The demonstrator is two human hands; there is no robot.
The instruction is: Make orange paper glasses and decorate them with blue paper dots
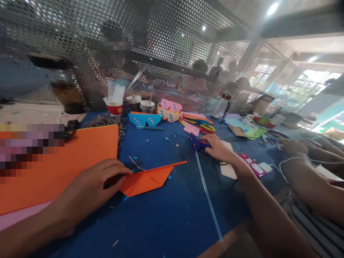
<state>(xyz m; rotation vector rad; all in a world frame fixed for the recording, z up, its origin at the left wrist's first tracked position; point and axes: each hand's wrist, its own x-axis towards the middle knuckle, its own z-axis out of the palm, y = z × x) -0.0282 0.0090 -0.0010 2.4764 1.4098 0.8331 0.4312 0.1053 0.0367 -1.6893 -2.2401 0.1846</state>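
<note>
Orange folded paper (150, 182): from where I stand, in the head view, it looks light and fairly stiff along the folded upper edge; softer across the creased face; easily crushed, so best taken by the fold
Left hand (92, 181): grip closed on the paper's left end, thumb and fingers pinching; the rest reaches out to its right, over the blue surface (166, 224)
Glue gun (198, 143): probably rigid and light, the handle being the place to hold; a long glue stick (206, 186) juts from it
Right hand (219, 148): fingers at the handle; I cannot tell whether the grip is closed round it; the paper lies to its left, apart
</note>
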